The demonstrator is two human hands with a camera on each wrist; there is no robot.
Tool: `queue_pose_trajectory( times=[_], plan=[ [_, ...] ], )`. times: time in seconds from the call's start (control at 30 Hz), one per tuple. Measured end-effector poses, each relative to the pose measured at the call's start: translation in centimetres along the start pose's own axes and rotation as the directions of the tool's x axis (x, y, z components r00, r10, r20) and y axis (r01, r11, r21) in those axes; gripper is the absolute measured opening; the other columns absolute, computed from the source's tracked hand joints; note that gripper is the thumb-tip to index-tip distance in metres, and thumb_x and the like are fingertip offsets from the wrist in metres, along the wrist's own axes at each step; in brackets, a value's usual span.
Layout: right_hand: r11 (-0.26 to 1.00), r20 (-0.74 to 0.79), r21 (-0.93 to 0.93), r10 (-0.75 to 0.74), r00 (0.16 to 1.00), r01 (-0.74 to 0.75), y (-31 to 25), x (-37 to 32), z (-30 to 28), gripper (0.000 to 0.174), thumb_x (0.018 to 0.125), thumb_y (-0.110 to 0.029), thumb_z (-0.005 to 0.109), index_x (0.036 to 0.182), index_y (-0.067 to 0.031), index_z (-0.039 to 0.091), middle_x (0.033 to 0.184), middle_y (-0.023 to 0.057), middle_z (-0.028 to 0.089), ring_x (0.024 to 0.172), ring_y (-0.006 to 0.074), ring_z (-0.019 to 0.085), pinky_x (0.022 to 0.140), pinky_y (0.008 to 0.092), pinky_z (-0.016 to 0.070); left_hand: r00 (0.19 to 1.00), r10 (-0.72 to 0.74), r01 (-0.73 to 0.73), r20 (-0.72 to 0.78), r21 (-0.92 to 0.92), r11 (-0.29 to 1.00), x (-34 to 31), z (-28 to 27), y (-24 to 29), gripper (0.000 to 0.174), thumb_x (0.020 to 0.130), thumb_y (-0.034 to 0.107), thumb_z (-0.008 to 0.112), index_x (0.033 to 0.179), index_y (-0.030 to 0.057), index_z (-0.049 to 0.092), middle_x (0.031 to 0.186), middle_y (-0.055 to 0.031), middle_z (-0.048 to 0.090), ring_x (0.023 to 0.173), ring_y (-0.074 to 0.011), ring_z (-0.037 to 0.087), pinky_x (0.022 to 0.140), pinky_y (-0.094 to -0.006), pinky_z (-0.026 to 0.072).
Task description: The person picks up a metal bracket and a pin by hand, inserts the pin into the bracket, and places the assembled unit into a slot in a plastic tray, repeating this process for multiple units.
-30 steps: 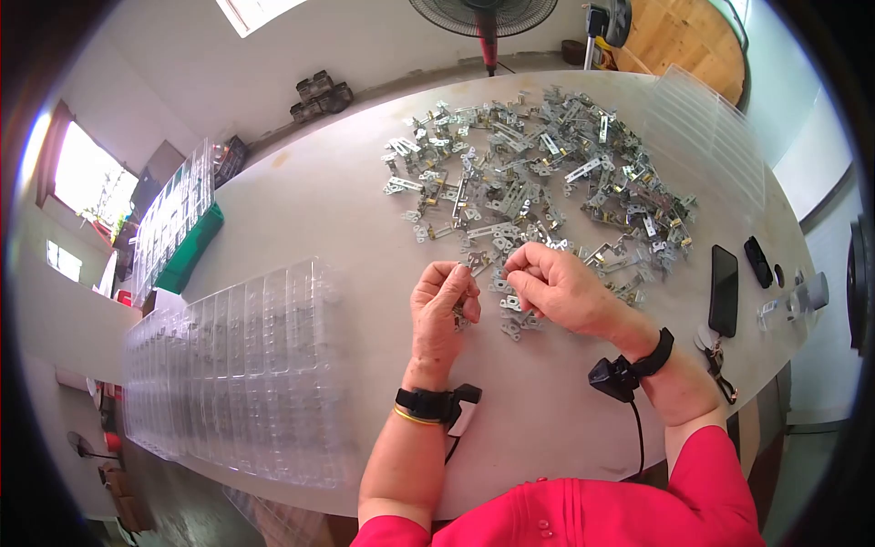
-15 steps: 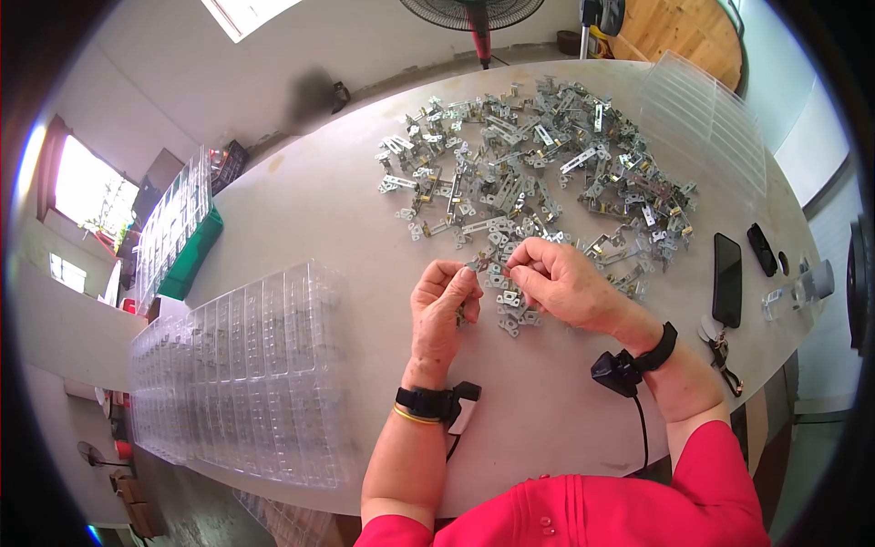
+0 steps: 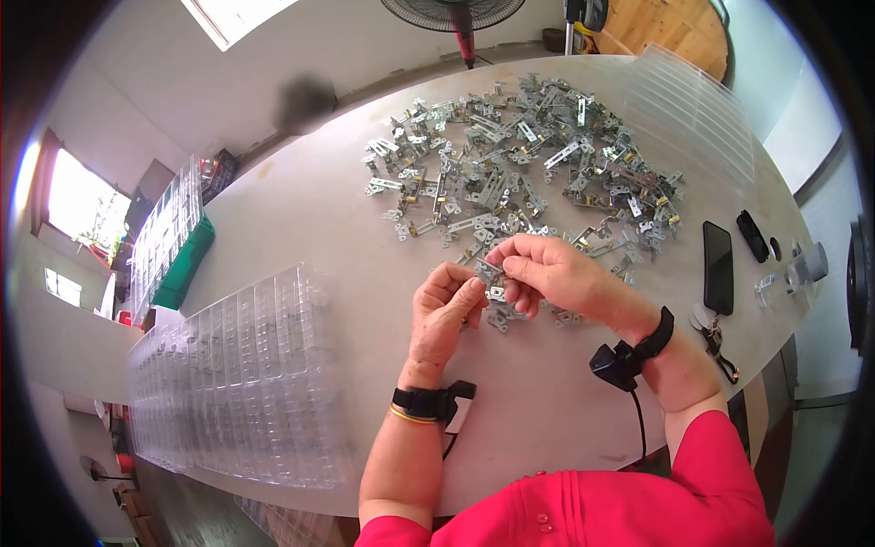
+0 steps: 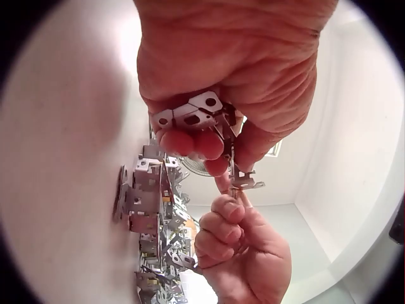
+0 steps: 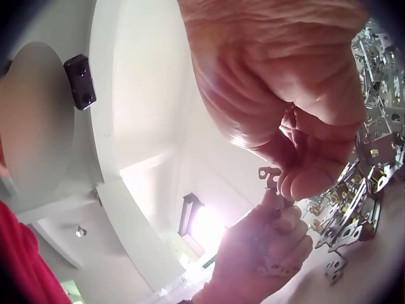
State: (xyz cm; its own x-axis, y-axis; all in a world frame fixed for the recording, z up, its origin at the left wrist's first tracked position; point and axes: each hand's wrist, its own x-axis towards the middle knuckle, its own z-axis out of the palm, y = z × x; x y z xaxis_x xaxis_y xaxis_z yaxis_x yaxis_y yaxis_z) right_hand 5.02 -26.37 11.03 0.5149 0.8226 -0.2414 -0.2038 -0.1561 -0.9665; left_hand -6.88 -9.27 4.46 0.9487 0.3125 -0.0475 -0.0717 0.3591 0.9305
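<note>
My left hand (image 3: pixel 439 314) and right hand (image 3: pixel 558 275) meet at the near edge of a heap of metal brackets (image 3: pixel 562 155). Between thumb and forefinger the left hand pinches a small metal bracket (image 4: pixel 245 180). Another flat bracket (image 4: pixel 197 109) with round holes sits within its curled fingers. In the left wrist view, the fingertips of the right hand (image 4: pixel 243 253) pinch the lower end of the first bracket. The right wrist view shows a holed tab (image 5: pixel 269 174) of metal sticking out between the two hands.
Stacked clear plastic compartment trays (image 3: pixel 246 383) stand at the left, a green bin (image 3: pixel 184 264) behind them. Another clear tray (image 3: pixel 697 109) lies at the far right. A phone (image 3: pixel 718 269), a dark case (image 3: pixel 752 237) and a clear bottle (image 3: pixel 797 269) lie right.
The right hand has come left and up against the left hand's fingertips, and a metal bracket now shows between them. The head view has shifted slightly.
</note>
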Motion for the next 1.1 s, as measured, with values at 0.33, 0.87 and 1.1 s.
queue_pose_trajectory(
  times=[0.33, 0.87, 1.1],
  plan=[
    [0.972, -0.008, -0.206, 0.115, 0.993, -0.114, -1.6, -1.0, -0.1, 0.024, 0.103, -0.026, 0.057, 0.096, -0.0036, 0.06, 0.075, 0.0032, 0.066, 0.062, 0.0106, 0.063, 0.055, 0.0251, 0.0509, 0.985, -0.033, 0.018, 0.168, 0.093, 0.996, -0.7, 0.9, 0.6, 0.016, 0.095, 0.017, 0.072, 0.097, 0.0044, 0.063, 0.078, -0.0017, 0.064, 0.065, -0.008, 0.056, 0.057, -0.0218, 0.0441],
    [0.944, -0.035, -0.033, -0.329, 0.944, 0.328, -1.2, -1.1, 0.9, 0.01, 0.105, -0.01, 0.056, 0.101, -0.0012, 0.058, 0.09, 0.0026, 0.068, 0.077, 0.0073, 0.066, 0.066, 0.0239, 0.0529, 0.977, 0.204, -0.201, 0.062, -0.057, 0.978, -0.1, 0.9, 0.0, 0.018, 0.097, 0.003, 0.067, 0.115, 0.0, 0.063, 0.103, -0.0013, 0.069, 0.095, -0.0099, 0.062, 0.087, -0.0253, 0.0511],
    [0.652, 0.042, -0.45, -0.667, 0.744, 0.611, -1.8, -1.7, 0.9, 0.008, 0.097, -0.006, 0.064, 0.1, -0.0008, 0.058, 0.087, 0.0091, 0.067, 0.075, 0.0205, 0.066, 0.067, 0.0302, 0.0529, 0.93, 0.357, -0.353, -0.086, 0.056, 0.934, 0.0, 1.9, 1.5, 0.03, 0.098, 0.006, 0.067, 0.126, -0.0011, 0.06, 0.118, -0.0057, 0.064, 0.112, -0.0119, 0.057, 0.101, -0.0292, 0.0455]
  ],
)
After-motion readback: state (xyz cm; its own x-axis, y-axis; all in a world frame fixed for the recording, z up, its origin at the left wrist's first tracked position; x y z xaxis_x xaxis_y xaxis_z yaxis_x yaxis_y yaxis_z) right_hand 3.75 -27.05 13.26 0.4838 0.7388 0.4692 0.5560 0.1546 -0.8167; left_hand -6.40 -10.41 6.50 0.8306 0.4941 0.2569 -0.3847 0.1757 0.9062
